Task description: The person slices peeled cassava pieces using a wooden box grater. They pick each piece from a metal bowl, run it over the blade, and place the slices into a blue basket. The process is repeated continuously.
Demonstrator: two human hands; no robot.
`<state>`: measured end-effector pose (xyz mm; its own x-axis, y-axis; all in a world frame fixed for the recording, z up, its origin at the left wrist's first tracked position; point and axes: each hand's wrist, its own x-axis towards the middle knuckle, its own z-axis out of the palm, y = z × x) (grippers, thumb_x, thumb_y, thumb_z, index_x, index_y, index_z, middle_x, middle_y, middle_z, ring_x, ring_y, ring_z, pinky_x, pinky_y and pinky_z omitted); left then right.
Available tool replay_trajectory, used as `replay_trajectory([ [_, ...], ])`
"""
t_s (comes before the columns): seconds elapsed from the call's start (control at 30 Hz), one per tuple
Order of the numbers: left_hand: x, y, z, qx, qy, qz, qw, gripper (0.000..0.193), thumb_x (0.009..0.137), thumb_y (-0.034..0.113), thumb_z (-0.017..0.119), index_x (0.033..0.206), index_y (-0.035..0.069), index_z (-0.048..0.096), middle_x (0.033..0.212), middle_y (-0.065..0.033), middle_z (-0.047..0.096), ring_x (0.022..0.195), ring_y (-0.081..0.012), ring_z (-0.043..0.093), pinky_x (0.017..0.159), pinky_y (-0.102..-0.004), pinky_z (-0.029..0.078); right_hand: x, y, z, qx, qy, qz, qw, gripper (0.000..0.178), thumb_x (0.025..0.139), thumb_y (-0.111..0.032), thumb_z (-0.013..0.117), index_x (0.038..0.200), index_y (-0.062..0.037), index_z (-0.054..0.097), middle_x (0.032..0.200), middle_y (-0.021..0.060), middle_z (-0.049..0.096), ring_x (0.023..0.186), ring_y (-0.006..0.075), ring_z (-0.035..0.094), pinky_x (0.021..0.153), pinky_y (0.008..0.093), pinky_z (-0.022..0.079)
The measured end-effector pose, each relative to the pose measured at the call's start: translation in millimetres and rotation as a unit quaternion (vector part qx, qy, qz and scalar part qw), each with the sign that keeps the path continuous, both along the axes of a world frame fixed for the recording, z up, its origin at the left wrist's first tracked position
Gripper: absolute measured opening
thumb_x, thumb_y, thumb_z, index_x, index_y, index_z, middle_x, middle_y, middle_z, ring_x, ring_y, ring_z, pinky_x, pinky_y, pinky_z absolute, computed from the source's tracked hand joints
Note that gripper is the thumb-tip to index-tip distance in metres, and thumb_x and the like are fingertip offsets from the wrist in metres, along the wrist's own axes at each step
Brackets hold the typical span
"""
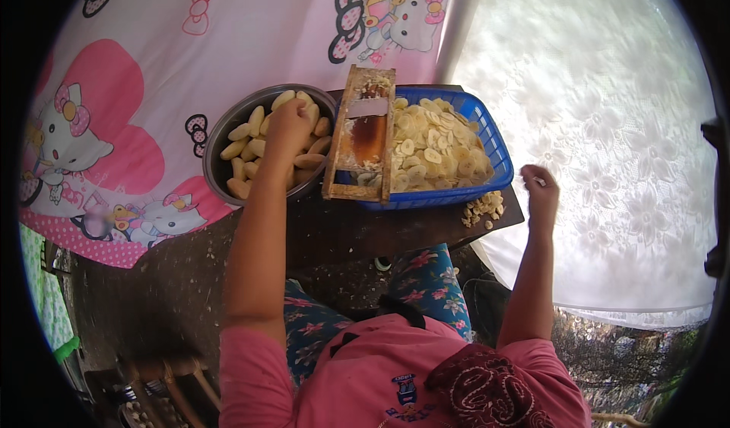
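Observation:
My left hand reaches down among peeled bananas in a round metal bowl. Its fingers look curled; their tips and whatever they grip are hidden beneath the hand. A wooden slicing board, wet and brown-stained, with a pale plate across its middle, lies over the left side of a blue plastic basket. Thin banana slices are heaped in this basket. To the right of it, my right hand hangs in the air with bent fingers, a small pale spot showing at them that I cannot make out.
The dark table bears bowl and basket. Small banana scraps lie at its right corner. A pink printed curtain hangs behind and left, a white lace curtain at right. A wooden slatted piece stands low on the left.

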<state>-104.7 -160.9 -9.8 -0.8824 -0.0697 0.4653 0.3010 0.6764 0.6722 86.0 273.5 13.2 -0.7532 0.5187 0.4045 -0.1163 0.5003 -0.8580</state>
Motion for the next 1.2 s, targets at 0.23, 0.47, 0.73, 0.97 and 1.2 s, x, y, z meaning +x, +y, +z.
replay_trajectory([
  [0.23, -21.4, 24.3, -11.4, -0.259, -0.089, 0.031, 0.961, 0.029, 0.089, 0.018, 0.06, 0.111, 0.0, 0.055, 0.118, -0.0242, 0.058, 0.109, -0.0412, 0.058, 0.089, -0.047, 0.049, -7.9, 14.1, -83.0, -0.022, -0.124, 0.014, 0.992, 0.022, 0.083, -0.015, 0.073, 0.1, -0.0004, 0.072, 0.084, 0.0104, 0.072, 0.076, 0.0169, 0.068, 0.072, 0.0293, 0.053],
  [0.47, -25.8, 5.3, -12.0, -0.24, -0.062, -0.024, 0.968, 0.04, 0.084, 0.006, 0.058, 0.124, 0.002, 0.054, 0.122, -0.0211, 0.059, 0.11, -0.0386, 0.058, 0.092, -0.0443, 0.048, -5.8, 18.9, -67.6, 0.029, -0.109, -0.012, 0.994, 0.017, 0.085, -0.011, 0.07, 0.099, -0.0011, 0.073, 0.087, 0.0104, 0.072, 0.077, 0.0155, 0.067, 0.072, 0.029, 0.052],
  [0.73, 25.2, -4.9, 77.7, 0.271, -0.173, -0.174, 0.931, 0.048, 0.089, 0.006, 0.059, 0.136, 0.003, 0.049, 0.12, -0.0096, 0.061, 0.107, -0.0166, 0.059, 0.088, -0.0285, 0.048, -6.6, -51.8, 38.3, -0.071, 0.175, 0.039, 0.981, 0.019, 0.093, -0.006, 0.059, 0.109, 0.0008, 0.068, 0.088, 0.0058, 0.068, 0.076, 0.0109, 0.062, 0.074, 0.0253, 0.051],
  [0.97, 92.7, 85.6, 101.5, 0.169, -0.056, -0.305, 0.936, 0.053, 0.085, 0.001, 0.064, 0.137, 0.001, 0.049, 0.114, -0.0101, 0.064, 0.103, -0.0198, 0.062, 0.09, -0.033, 0.051, -62.3, -173.6, 86.3, -0.038, 0.007, 0.435, 0.899, 0.059, 0.093, -0.015, 0.066, 0.145, -0.0087, 0.039, 0.118, 0.0135, 0.062, 0.104, 0.0163, 0.061, 0.088, 0.0288, 0.049],
  [1.2, 107.8, 56.2, 53.8, 0.025, 0.02, -0.134, 0.99, 0.049, 0.087, 0.01, 0.065, 0.133, -0.002, 0.05, 0.12, -0.018, 0.056, 0.111, -0.0304, 0.057, 0.092, -0.0398, 0.049, -86.4, -172.9, 63.9, -0.312, -0.081, 0.443, 0.837, 0.052, 0.096, -0.008, 0.055, 0.145, -0.006, 0.038, 0.115, 0.013, 0.063, 0.103, 0.019, 0.061, 0.083, 0.032, 0.052],
])
